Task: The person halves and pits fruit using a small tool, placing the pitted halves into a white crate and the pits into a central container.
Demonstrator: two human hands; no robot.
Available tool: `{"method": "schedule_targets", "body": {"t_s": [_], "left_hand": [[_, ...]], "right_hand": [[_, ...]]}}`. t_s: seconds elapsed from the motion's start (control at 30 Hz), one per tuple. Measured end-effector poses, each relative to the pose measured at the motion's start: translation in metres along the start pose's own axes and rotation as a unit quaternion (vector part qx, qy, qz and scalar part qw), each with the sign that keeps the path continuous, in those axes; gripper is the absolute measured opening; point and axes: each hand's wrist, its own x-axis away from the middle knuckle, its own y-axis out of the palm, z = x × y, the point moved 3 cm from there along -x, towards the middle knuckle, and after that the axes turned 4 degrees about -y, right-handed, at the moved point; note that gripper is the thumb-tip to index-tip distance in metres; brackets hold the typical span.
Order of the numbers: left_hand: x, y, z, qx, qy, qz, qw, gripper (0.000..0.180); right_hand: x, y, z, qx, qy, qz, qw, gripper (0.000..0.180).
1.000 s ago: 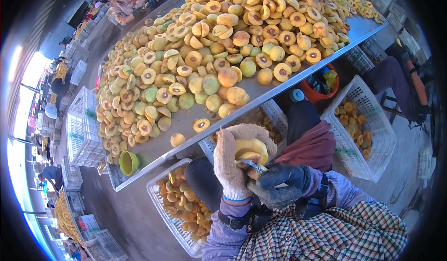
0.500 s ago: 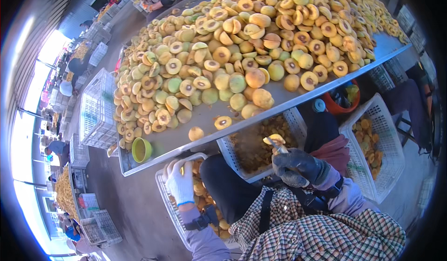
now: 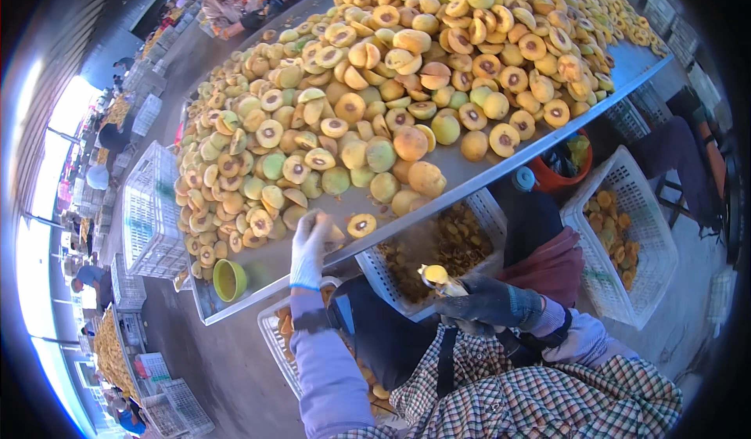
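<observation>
My left hand (image 3: pixel 308 243), in a white glove, reaches onto the metal table near its front edge. Its fingers close around a peach half (image 3: pixel 336 234), mostly hidden behind the glove. Another cut peach half (image 3: pixel 361 225) lies just to its right, its brown centre facing up. My right hand (image 3: pixel 489 302), in a dark glove, is closed on a small hand tool (image 3: pixel 451 287) above my lap. A yellow bit of peach (image 3: pixel 432 273) sits at the tool's tip; the tool's exact kind is unclear.
A large heap of halved peaches (image 3: pixel 352 110) covers the table. A green cup (image 3: pixel 229 280) stands at its left corner. White crates hold fruit by my left leg (image 3: pixel 270 325), scraps between my knees (image 3: pixel 375 271), and halves at right (image 3: pixel 657 282). An orange bucket (image 3: pixel 559 174) sits under the table.
My left hand has moved from over the left crate up onto the table and around a peach half. My right hand has come slightly lower and left with the tool. The view has shifted.
</observation>
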Motion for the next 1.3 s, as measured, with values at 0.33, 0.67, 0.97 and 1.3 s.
{"method": "schedule_targets", "body": {"t_s": [0.33,0.67,0.97,1.3], "left_hand": [[0.129,0.112,0.075,-0.308,0.380,0.011,0.872,0.023],[0.132,0.119,0.049,0.266,0.049,-0.143,0.952,0.059],[0.166,0.133,0.053,0.195,0.218,-0.112,0.949,0.060],[0.169,0.130,0.068,0.095,0.210,-0.178,0.957,0.051]], "right_hand": [[-0.011,-0.003,0.009,0.242,-0.245,0.114,0.932,0.022],[0.010,0.010,-0.006,0.152,-0.238,0.118,0.952,0.015],[0.017,0.009,-0.001,0.209,-0.332,0.129,0.911,0.020],[0.027,0.009,0.001,0.003,-0.070,0.000,0.998,0.030]]}}
